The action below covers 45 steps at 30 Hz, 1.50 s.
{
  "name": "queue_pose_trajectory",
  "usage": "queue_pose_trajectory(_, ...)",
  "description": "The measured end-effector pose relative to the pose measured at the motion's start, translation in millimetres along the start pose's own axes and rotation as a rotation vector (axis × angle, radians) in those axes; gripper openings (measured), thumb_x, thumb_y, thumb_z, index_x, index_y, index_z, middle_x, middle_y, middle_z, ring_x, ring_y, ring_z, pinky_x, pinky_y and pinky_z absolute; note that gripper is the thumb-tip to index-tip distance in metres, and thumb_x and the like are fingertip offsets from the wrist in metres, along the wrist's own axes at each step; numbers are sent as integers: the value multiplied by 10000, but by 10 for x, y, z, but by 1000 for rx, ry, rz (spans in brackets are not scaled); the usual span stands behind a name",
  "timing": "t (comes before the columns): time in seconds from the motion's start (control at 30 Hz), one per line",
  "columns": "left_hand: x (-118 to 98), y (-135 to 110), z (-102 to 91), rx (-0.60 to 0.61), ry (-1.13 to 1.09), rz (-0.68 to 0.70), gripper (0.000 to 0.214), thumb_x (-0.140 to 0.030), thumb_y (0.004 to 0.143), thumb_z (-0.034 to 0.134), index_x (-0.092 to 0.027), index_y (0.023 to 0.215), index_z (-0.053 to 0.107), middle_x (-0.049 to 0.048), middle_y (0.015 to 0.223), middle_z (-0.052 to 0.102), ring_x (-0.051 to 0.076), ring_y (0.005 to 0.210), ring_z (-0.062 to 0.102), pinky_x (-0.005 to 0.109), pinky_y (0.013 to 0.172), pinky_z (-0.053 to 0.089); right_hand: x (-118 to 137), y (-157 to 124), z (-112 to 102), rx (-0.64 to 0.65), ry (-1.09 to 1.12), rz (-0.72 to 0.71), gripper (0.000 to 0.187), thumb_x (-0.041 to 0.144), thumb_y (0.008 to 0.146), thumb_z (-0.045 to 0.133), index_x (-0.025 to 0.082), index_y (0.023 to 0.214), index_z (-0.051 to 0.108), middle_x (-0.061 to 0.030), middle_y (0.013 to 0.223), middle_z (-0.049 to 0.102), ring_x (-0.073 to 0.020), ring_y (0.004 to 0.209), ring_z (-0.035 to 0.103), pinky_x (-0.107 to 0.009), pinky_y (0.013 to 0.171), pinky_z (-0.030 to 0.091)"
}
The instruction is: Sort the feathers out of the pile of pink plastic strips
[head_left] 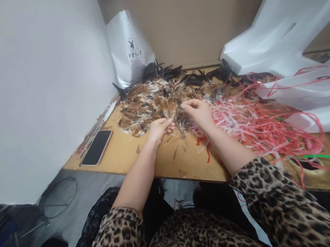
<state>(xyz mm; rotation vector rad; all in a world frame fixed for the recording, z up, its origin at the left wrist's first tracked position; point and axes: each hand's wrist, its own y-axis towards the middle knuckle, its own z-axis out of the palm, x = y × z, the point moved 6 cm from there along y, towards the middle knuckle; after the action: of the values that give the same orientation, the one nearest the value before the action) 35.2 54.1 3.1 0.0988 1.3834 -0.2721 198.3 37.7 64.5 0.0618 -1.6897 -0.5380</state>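
Observation:
In the middle of the head view, my left hand (pixel 160 130) is closed, thumb pressed on the curled fingers. What looks like a brown feather (pixel 167 110) rises from that pinch, though it blends with the pile behind. My right hand (pixel 200 114) is a little higher and to the right, thumb and fingertips pinched together; what they hold is too small to make out. Both hands are just above the near edge of a spread pile of brown and pale feathers (pixel 139 110). Pink and red ribbon strips (pixel 253 124) lie beside my right wrist.
A phone (pixel 97 148) lies at the table's left edge. Black feathers (pixel 161 72) lie at the back, near a white printed bag (pixel 131 51). White plastic bags (pixel 286 30) crowd the right side. A green strip (pixel 324 156) crosses the wooden table (pixel 169 159) at the right.

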Motion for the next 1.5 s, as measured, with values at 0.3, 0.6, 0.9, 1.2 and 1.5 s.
queue_pose_trajectory(0.3,-122,-63,67,-57,219,126,199,-270,698,627,-93,610,614,53,566,614,70,461,535,175,450,391,273,-227,193,128,-658,-392,216,291,792,496,185,875,666,-55,809,581,-152,726,529,-264,675,384)
queue_pose_trajectory(0.6,-141,-58,44,-90,232,166,182,-258,703,614,-95,624,622,58,581,626,76,470,544,181,456,394,125,-169,197,163,-705,-263,181,260,754,493,174,736,651,-47,750,633,-160,717,557,-262,663,383)
queue_pose_trajectory(0.9,-54,25,-120,-167,-86,62,212,-300,672,670,-99,712,614,68,710,665,59,547,581,147,490,408,-126,-136,211,215,-1,259,191,328,652,615,143,696,598,-20,635,641,-71,452,481,-197,446,359)
queue_pose_trajectory(1.2,-30,-41,-2,-53,-261,-93,180,-242,696,666,-95,793,630,79,789,677,64,604,620,123,490,414,-282,-198,366,235,292,412,285,387,545,705,158,688,613,23,544,580,-59,450,448,-185,428,328)
queue_pose_trajectory(1.5,16,-10,33,18,-263,-98,98,-168,716,636,-82,763,623,51,692,656,47,555,593,117,471,409,-174,-247,395,165,178,318,228,340,557,673,145,668,631,21,576,596,-76,504,474,-216,511,368)
